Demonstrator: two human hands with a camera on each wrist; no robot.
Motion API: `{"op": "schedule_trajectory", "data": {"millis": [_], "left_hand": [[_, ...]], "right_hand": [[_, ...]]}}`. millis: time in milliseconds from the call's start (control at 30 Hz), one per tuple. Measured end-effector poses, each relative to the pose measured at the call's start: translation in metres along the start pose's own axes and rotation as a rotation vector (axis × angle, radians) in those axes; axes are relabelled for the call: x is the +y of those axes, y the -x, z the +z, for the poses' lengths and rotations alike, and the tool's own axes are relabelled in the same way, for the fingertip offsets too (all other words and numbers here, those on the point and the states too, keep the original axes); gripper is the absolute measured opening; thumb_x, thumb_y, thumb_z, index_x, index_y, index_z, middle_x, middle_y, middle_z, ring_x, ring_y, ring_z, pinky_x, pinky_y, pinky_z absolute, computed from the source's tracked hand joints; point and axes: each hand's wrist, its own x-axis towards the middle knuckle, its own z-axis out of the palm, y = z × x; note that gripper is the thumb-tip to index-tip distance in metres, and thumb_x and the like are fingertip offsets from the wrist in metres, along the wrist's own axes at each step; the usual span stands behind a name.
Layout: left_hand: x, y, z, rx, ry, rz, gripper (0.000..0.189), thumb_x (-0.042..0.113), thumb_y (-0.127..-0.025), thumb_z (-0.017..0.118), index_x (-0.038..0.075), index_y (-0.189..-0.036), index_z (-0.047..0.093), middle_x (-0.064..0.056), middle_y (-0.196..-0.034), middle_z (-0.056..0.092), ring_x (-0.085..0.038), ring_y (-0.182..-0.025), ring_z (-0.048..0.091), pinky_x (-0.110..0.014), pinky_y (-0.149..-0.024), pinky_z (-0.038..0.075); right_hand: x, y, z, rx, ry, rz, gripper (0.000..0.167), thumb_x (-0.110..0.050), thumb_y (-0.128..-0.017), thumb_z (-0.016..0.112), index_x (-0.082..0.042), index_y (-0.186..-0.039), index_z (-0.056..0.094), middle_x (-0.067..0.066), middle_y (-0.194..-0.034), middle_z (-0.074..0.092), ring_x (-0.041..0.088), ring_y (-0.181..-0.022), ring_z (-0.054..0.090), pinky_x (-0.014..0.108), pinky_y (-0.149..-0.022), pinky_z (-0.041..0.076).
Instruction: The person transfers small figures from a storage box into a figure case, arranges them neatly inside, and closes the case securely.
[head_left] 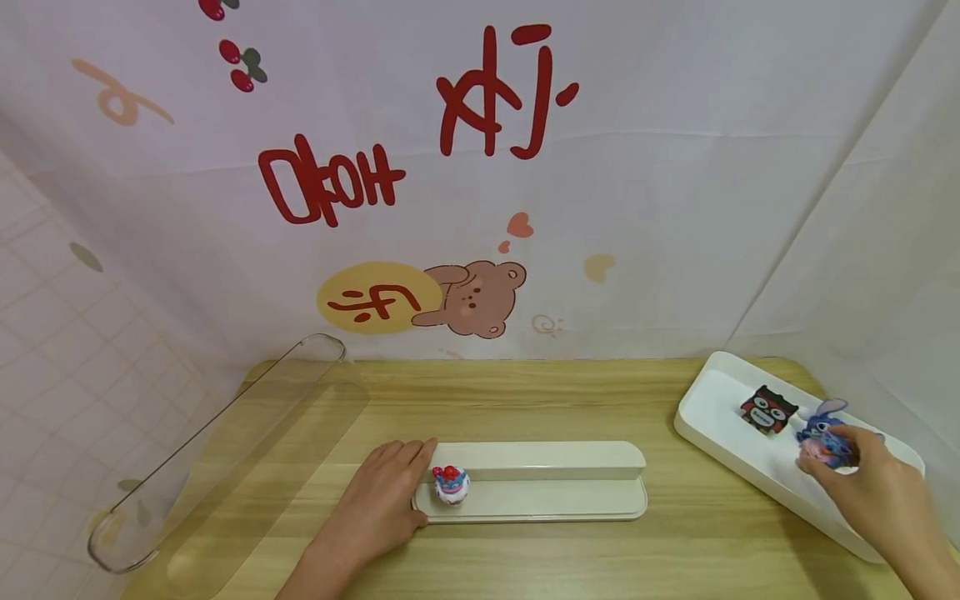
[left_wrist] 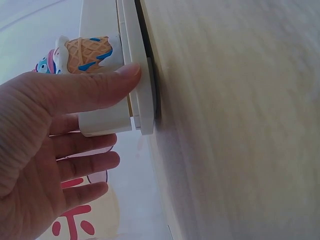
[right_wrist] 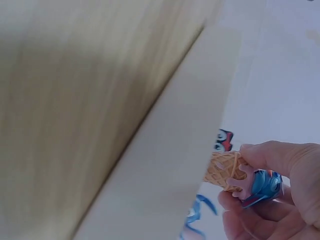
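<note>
Right hand (head_left: 873, 487) pinching blue-headed waffle-cone figurine (right_wrist: 242, 184).
Oblong white plastic tray (head_left: 723, 406) beneath that grip; left hand (head_left: 378, 502) grips stepped cream plastic stand (head_left: 551, 498).

White cloth (head_left: 712, 208) printed with red characters (head_left: 490, 92), hearts (head_left: 520, 225) and a brown bear (head_left: 480, 308) hangs behind a wood-grain counter (head_left: 540, 562).

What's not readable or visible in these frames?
Head: belly lettering on the owl figurine, too small.
Right wrist: part of the blue long-eared figurine, behind the white tray's wall.
Right wrist: part of the held cone figurine, covered by the right hand.
Left wrist: cream stand's far end, cut off by top edge.
</note>
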Motion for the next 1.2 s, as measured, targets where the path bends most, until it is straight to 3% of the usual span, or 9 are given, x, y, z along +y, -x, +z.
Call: {"op": "schedule_trajectory", "data": {"millis": [67, 133, 233, 333, 600, 733, 833, 967, 1200], "left_hand": [[0.000, 0.000, 0.000, -0.003, 0.001, -0.002, 0.092, 0.018, -0.062, 0.100, -0.005, -0.141, 0.059, -0.014, -0.130, 0.065, -0.031, -0.116, 0.060, -0.051, -0.110, 0.047], [0.000, 0.001, 0.000, -0.004, -0.001, -0.002, 0.092, 0.018, -0.062, 0.100, -0.005, -0.141, 0.059, -0.014, -0.130, 0.065, -0.031, -0.116, 0.060, -0.051, -0.110, 0.047], [0.000, 0.001, 0.000, 0.000, -0.003, 0.000, 0.091, 0.018, -0.063, 0.099, -0.005, -0.141, 0.059, -0.014, -0.129, 0.066, -0.031, -0.115, 0.060, -0.051, -0.109, 0.047], [0.000, 0.001, 0.000, -0.006, 0.002, 0.000, 0.091, 0.018, -0.063, 0.099, -0.005, -0.141, 0.059, -0.013, -0.129, 0.065, -0.031, -0.115, 0.060, -0.051, -0.109, 0.047], [0.001, 0.001, 0.001, -0.025, 0.019, -0.016, 0.091, 0.016, -0.064, 0.099, -0.004, -0.142, 0.058, -0.013, -0.130, 0.065, -0.032, -0.116, 0.060, -0.052, -0.110, 0.047], [0.001, 0.000, 0.000, -0.023, 0.014, -0.020, 0.091, 0.015, -0.063, 0.099, -0.005, -0.142, 0.058, -0.014, -0.130, 0.065, -0.032, -0.116, 0.060, -0.052, -0.110, 0.047], [0.001, 0.000, -0.001, -0.019, 0.005, -0.018, 0.091, 0.016, -0.063, 0.099, -0.005, -0.142, 0.058, -0.014, -0.130, 0.065, -0.032, -0.116, 0.060, -0.051, -0.110, 0.047], [0.000, 0.000, 0.000, -0.018, -0.005, -0.015, 0.091, 0.016, -0.063, 0.099, -0.005, -0.142, 0.058, -0.014, -0.130, 0.065, -0.032, -0.116, 0.060, -0.051, -0.110, 0.047], [0.000, -0.001, -0.001, -0.024, 0.004, -0.017, 0.090, 0.016, -0.064, 0.099, -0.004, -0.142, 0.058, -0.013, -0.130, 0.065, -0.032, -0.116, 0.059, -0.051, -0.111, 0.046]], "right_hand": [[-0.006, 0.000, -0.002, 0.032, -0.004, -0.017, 0.057, -0.028, -0.090, 0.082, 0.012, -0.122, 0.055, 0.037, -0.090, 0.067, 0.050, -0.071, 0.065, 0.046, -0.051, 0.042], [-0.011, 0.001, -0.003, 0.066, -0.015, -0.034, 0.054, -0.026, -0.088, 0.084, 0.009, -0.120, 0.057, 0.033, -0.085, 0.068, 0.029, -0.063, 0.066, 0.042, -0.050, 0.040], [-0.019, 0.002, -0.005, 0.113, -0.029, -0.053, 0.050, -0.021, -0.084, 0.085, 0.006, -0.118, 0.061, 0.031, -0.085, 0.070, -0.006, -0.060, 0.052, 0.035, -0.050, 0.039], [-0.027, 0.005, -0.008, 0.140, -0.045, -0.064, 0.050, -0.019, -0.083, 0.086, 0.005, -0.119, 0.063, 0.031, -0.088, 0.070, -0.022, -0.066, 0.038, 0.029, -0.051, 0.036], [-0.047, 0.006, -0.011, 0.231, -0.058, -0.125, 0.044, -0.015, -0.081, 0.085, 0.005, -0.116, 0.069, 0.034, -0.090, 0.069, -0.019, -0.067, 0.037, 0.033, -0.049, 0.034], [-0.058, 0.004, -0.011, 0.277, -0.099, -0.192, 0.046, -0.010, -0.077, 0.088, 0.006, -0.117, 0.070, 0.039, -0.100, 0.068, -0.026, -0.074, 0.035, 0.023, -0.046, 0.035], [-0.066, 0.002, -0.012, 0.305, -0.151, -0.240, 0.049, -0.005, -0.075, 0.089, 0.007, -0.118, 0.070, 0.036, -0.095, 0.069, -0.032, -0.081, 0.033, 0.013, -0.047, 0.035], [-0.074, 0.002, -0.014, 0.344, -0.192, -0.299, 0.050, -0.004, -0.074, 0.089, 0.009, -0.119, 0.070, 0.034, -0.093, 0.068, -0.034, -0.088, 0.034, 0.009, -0.052, 0.038], [-0.093, 0.007, -0.018, 0.323, -0.197, -0.214, 0.056, -0.002, -0.074, 0.088, 0.007, -0.125, 0.066, 0.032, -0.104, 0.068, -0.029, -0.092, 0.033, 0.018, -0.058, 0.036]]}}
